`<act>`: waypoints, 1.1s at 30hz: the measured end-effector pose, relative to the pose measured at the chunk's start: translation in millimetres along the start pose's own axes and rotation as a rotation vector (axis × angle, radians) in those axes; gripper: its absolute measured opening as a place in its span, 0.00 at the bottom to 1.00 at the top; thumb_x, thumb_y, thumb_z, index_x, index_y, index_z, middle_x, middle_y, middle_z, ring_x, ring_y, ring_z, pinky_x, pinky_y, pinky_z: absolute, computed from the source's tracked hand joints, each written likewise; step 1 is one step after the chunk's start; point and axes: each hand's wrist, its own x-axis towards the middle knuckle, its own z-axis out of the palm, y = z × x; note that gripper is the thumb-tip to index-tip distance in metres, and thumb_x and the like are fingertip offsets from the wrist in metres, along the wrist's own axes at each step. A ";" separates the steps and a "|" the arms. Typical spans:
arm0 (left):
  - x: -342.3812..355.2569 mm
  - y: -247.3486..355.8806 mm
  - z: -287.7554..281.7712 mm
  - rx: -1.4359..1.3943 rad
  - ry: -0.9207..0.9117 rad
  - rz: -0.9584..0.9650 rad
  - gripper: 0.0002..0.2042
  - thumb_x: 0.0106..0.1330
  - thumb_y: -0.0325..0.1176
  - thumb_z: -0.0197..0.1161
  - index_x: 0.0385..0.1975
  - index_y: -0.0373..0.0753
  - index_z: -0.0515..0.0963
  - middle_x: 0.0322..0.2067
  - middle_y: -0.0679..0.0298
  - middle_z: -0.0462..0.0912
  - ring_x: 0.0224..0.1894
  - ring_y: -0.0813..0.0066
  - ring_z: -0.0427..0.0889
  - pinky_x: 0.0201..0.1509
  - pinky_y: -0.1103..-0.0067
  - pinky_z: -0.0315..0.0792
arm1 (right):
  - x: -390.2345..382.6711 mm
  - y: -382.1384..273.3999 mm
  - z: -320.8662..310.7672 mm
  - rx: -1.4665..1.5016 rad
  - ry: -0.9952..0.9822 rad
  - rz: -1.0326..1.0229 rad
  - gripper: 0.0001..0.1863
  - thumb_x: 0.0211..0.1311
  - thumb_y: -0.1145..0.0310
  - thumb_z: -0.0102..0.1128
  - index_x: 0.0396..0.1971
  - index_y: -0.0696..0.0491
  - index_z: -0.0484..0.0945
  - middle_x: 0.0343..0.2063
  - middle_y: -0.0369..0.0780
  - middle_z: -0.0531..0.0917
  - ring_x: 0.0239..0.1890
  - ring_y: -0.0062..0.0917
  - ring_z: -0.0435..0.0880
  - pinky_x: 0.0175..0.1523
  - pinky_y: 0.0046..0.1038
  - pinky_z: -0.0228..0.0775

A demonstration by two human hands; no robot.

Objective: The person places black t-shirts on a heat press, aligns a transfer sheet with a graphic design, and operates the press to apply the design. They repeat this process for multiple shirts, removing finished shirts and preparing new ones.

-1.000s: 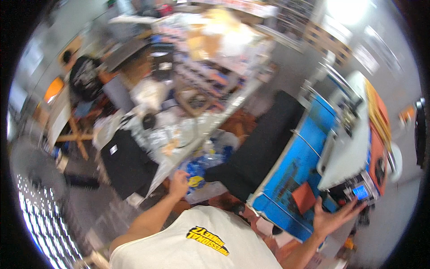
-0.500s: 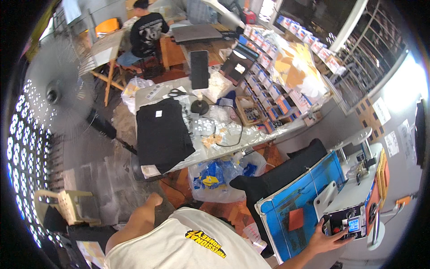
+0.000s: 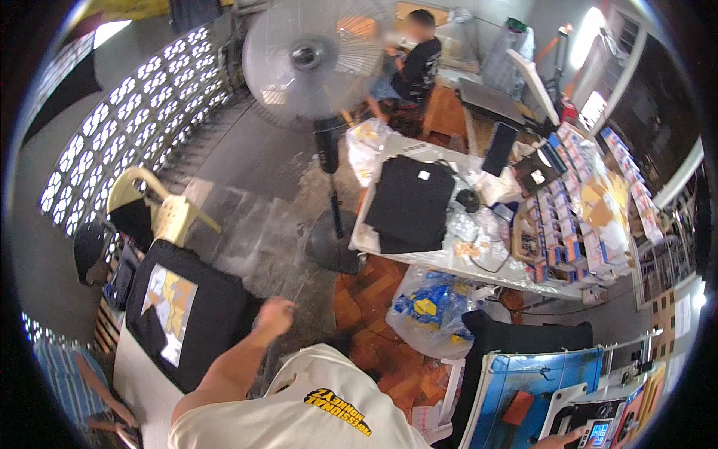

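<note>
My left hand [image 3: 275, 316] is just right of a black garment [image 3: 224, 322] spread on a white table [image 3: 133, 363]; whether it touches it, and how its fingers close, is unclear. A patterned white-and-yellow sheet [image 3: 176, 292] lies on that garment. My right hand [image 3: 568, 438], mostly out of frame at lower right, has a finger stretched onto the control panel [image 3: 598, 434] of a press machine. The machine's blue board [image 3: 561, 363] carries a small orange-brown pad [image 3: 518, 406].
A pedestal fan [image 3: 305, 56], plastic chair [image 3: 179, 213] and bag of blue-and-yellow material [image 3: 425, 307] stand around. Another table [image 3: 366, 224] bears folded black garments and box racks. A co-worker [image 3: 419, 71] sits at the back; a person in striped blue [image 3: 63, 374] is at lower left.
My view has swung left, bringing the garment table and striped-clothed person into sight. My left hand has lifted toward that table; my right hand stays at the panel.
</note>
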 end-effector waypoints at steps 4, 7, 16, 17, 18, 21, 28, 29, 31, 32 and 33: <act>-98.2 -148.5 -90.4 0.243 0.330 -0.540 0.21 0.61 0.34 0.65 0.56 0.40 0.80 0.60 0.51 0.77 0.61 0.47 0.74 0.64 0.55 0.67 | 47.3 -140.7 -8.1 0.636 -0.119 0.156 0.21 0.65 0.57 0.69 0.44 0.61 0.80 0.44 0.54 0.83 0.44 0.51 0.84 0.48 0.47 0.76; -135.1 -202.4 -82.1 0.331 0.318 -1.024 0.35 0.75 0.53 0.52 0.76 0.40 0.57 0.76 0.46 0.53 0.79 0.46 0.48 0.77 0.43 0.41 | 8.4 -162.2 16.7 0.995 -0.477 -0.028 0.23 0.68 0.67 0.65 0.61 0.56 0.73 0.62 0.49 0.75 0.62 0.40 0.76 0.63 0.41 0.72; -168.3 -212.8 -93.0 0.134 0.287 -0.983 0.43 0.71 0.61 0.53 0.76 0.37 0.54 0.77 0.36 0.42 0.79 0.35 0.34 0.74 0.35 0.27 | -222.3 -527.3 -238.0 1.644 -1.475 -0.859 0.14 0.60 0.66 0.67 0.44 0.55 0.83 0.44 0.49 0.85 0.50 0.46 0.82 0.56 0.42 0.75; -169.7 -213.7 -93.1 0.095 0.300 -0.959 0.43 0.70 0.61 0.54 0.76 0.37 0.55 0.77 0.36 0.42 0.79 0.35 0.34 0.73 0.35 0.26 | -240.7 -549.1 -278.6 1.717 -1.602 -1.044 0.15 0.61 0.63 0.67 0.43 0.56 0.83 0.44 0.48 0.85 0.51 0.46 0.82 0.56 0.41 0.75; -173.4 -212.2 -98.0 0.021 0.314 -0.917 0.41 0.69 0.57 0.58 0.75 0.37 0.58 0.77 0.38 0.44 0.79 0.35 0.35 0.74 0.35 0.28 | -267.5 -562.9 -312.4 1.809 -1.655 -1.191 0.14 0.60 0.65 0.66 0.43 0.56 0.83 0.44 0.49 0.84 0.50 0.46 0.82 0.57 0.41 0.75; -217.3 -226.7 -91.1 -0.018 0.540 -0.681 0.32 0.64 0.40 0.65 0.68 0.36 0.67 0.73 0.45 0.58 0.77 0.45 0.52 0.77 0.44 0.42 | -327.3 -599.4 -405.3 1.899 -1.411 -1.832 0.08 0.58 0.69 0.62 0.35 0.56 0.83 0.38 0.47 0.85 0.44 0.44 0.82 0.51 0.43 0.75; -309.2 -225.4 -82.3 0.066 0.803 -0.885 0.25 0.62 0.32 0.67 0.59 0.35 0.73 0.60 0.53 0.73 0.68 0.54 0.68 0.78 0.53 0.51 | -373.4 -644.5 -532.3 2.301 -0.724 -2.169 0.08 0.56 0.73 0.64 0.37 0.54 0.80 0.33 0.42 0.80 0.40 0.39 0.81 0.45 0.39 0.76; -311.9 -227.8 -78.1 0.035 0.836 -0.864 0.24 0.61 0.31 0.67 0.59 0.35 0.73 0.60 0.53 0.73 0.68 0.53 0.68 0.78 0.52 0.52 | -379.8 -648.0 -548.6 2.344 -0.589 -2.239 0.09 0.56 0.72 0.64 0.38 0.54 0.80 0.33 0.41 0.81 0.40 0.38 0.81 0.45 0.38 0.76; -311.9 -228.6 -71.6 -0.023 0.916 -0.838 0.21 0.59 0.28 0.68 0.53 0.34 0.74 0.59 0.51 0.74 0.68 0.50 0.68 0.77 0.51 0.56 | -386.3 -645.6 -572.9 2.395 -0.328 -2.344 0.11 0.57 0.69 0.62 0.40 0.53 0.80 0.33 0.39 0.81 0.41 0.35 0.81 0.45 0.36 0.75; -312.0 -229.5 -69.2 -0.025 0.933 -0.846 0.20 0.59 0.28 0.68 0.51 0.34 0.74 0.59 0.51 0.74 0.68 0.49 0.68 0.77 0.51 0.56 | -387.2 -641.7 -583.1 2.403 -0.204 -2.380 0.12 0.58 0.68 0.61 0.42 0.52 0.80 0.33 0.39 0.81 0.41 0.34 0.81 0.44 0.35 0.75; -312.5 -230.7 -67.7 -0.027 0.948 -0.852 0.19 0.59 0.28 0.69 0.49 0.34 0.74 0.58 0.51 0.74 0.68 0.49 0.68 0.77 0.52 0.56 | -388.3 -637.8 -592.6 2.408 -0.082 -2.409 0.13 0.58 0.67 0.60 0.43 0.52 0.80 0.33 0.38 0.81 0.41 0.32 0.81 0.44 0.34 0.74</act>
